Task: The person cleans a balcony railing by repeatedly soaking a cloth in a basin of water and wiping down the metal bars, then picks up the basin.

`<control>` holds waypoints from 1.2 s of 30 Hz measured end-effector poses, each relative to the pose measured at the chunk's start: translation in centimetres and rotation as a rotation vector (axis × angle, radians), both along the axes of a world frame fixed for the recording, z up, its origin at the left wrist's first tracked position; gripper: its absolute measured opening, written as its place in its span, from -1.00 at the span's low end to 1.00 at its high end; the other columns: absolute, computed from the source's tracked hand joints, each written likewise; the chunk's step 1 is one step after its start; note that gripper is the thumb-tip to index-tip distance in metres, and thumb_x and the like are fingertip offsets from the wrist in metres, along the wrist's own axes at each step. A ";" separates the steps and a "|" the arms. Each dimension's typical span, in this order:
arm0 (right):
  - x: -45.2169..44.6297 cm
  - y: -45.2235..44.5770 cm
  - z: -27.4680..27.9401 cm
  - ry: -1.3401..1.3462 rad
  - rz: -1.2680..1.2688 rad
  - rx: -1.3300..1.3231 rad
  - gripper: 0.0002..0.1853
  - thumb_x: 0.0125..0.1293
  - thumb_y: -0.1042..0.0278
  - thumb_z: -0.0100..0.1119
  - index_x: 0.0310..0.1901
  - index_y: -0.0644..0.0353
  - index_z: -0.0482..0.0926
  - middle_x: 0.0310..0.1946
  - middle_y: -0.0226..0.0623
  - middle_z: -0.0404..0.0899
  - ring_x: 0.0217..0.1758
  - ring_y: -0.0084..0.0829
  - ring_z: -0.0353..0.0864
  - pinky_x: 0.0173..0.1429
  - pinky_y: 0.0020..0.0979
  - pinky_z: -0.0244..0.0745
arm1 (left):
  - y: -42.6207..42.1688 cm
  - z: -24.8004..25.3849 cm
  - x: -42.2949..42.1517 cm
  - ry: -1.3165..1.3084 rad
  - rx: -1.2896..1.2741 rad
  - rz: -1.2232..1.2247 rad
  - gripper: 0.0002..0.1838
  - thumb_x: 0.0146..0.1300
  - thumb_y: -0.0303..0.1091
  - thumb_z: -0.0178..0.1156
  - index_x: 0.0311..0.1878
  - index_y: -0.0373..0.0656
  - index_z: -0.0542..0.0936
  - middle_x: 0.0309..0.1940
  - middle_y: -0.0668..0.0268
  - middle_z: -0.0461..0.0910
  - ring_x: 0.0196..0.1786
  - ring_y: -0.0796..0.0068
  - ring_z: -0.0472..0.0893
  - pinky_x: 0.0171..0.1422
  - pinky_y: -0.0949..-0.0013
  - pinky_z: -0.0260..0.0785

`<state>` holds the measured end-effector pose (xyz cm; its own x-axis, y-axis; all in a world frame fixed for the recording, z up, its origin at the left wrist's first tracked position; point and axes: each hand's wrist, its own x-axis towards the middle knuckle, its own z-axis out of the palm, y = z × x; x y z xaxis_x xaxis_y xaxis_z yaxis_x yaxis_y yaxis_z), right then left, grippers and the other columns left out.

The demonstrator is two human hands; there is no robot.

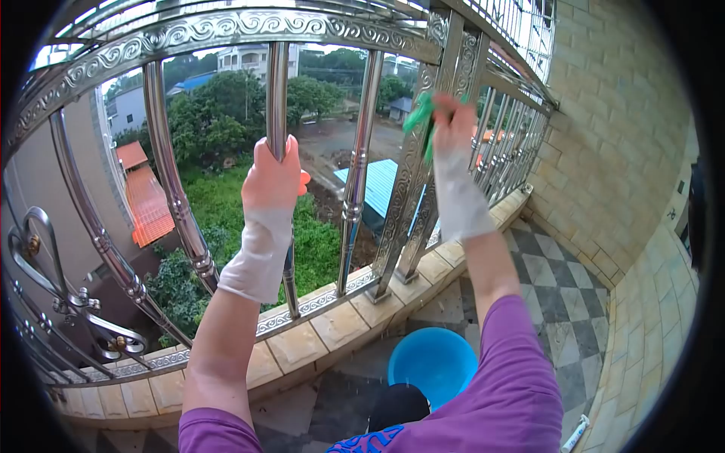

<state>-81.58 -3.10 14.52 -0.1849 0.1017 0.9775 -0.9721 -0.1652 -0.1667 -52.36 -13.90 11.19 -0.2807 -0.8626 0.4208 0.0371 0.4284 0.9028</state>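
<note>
Arms [219, 351] reach forward, left hand [271, 178] curled, right hand [455, 123] higher.

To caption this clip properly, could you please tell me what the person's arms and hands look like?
The left hand and right hand each have a wrinkled white cuff at the wrist, reaching onto the forearm; whether these belong to full gloves is unclear. The purple sleeves end short of the cuffs.
</note>
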 end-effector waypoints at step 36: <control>1.7 -3.5 21.6 0.119 -0.652 0.793 -0.79 0.26 0.26 0.08 -0.22 -0.03 0.73 -0.05 -0.23 0.62 0.00 -0.22 0.60 0.03 -0.31 0.48 | 0.0 0.1 0.7 -0.027 -0.014 -0.002 -0.58 0.34 0.05 0.09 -0.05 -0.15 0.44 -0.53 0.25 0.63 -0.54 0.44 0.65 -0.40 0.42 0.47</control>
<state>-79.93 -6.59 36.13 -0.2231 -0.5341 0.8154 -0.8504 0.5155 0.1049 -51.67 -13.89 11.27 -0.2939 -0.8562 0.4249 0.0134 0.4408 0.8975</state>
